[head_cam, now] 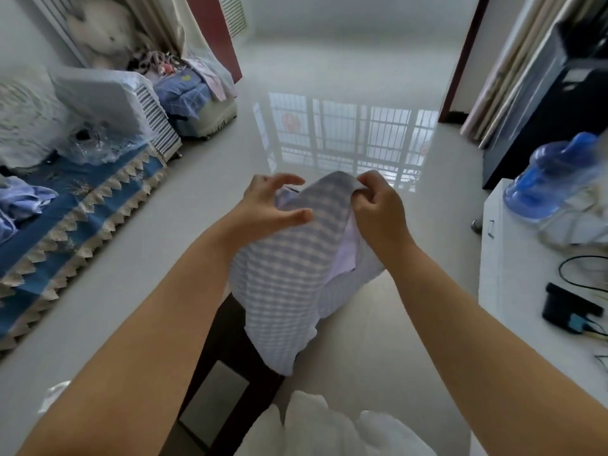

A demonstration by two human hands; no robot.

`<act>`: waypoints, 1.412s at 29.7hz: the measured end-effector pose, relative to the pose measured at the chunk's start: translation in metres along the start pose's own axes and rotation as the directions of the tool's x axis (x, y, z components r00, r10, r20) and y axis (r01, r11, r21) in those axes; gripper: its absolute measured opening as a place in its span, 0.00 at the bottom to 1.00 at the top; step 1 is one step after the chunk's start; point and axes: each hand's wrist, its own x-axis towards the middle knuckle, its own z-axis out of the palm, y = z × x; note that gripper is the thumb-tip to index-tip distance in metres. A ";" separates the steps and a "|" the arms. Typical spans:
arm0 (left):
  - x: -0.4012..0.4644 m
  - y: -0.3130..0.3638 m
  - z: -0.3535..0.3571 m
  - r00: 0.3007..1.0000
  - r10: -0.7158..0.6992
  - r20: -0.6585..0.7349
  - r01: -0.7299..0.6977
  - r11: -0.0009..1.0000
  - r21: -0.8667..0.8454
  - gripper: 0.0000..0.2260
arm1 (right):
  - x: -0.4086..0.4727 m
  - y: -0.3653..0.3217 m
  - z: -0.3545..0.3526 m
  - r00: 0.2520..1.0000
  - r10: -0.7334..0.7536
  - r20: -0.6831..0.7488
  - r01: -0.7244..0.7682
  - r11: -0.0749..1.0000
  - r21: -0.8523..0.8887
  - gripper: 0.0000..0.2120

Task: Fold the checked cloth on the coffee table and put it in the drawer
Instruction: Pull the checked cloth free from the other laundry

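Head view, item one:
— Checked cloth (289,278): where was it?
— Centre of the frame, held up in the air and hanging in a loose bundle over a dark table (227,366) at lower centre. Not lying flat on anything.

— Right hand (378,209)?
— Centre right, fingers curled, pinching the top edge of the cloth near its highest point.

— Left hand (273,205)?
— Centre left, just beside the cloth's upper edge. Fingers spread and half bent, thumb against the fabric; a firm grip could not be confirmed. The two hands were near each other, with the cloth's top edge between them.

— Step in hand?
— By my reading, the fold was barely started: the person seemed to be finding corners or an edge, with the cloth bunched and a pale inner layer showing at centre right.

— Next move called for?
— Likely a second secure pinch by the left hand, then drawing the edge taut to square it before folding.

— Drawer?
— None identifiable. White cabinet (513,274) at right edge; water bottle (556,182) on it.
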 end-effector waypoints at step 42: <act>0.038 0.085 0.052 0.999 0.031 -0.044 -0.036 0.993 -0.113 0.14 | -0.054 0.081 -0.090 0.892 0.144 0.428 -0.223 0.965 0.141 0.15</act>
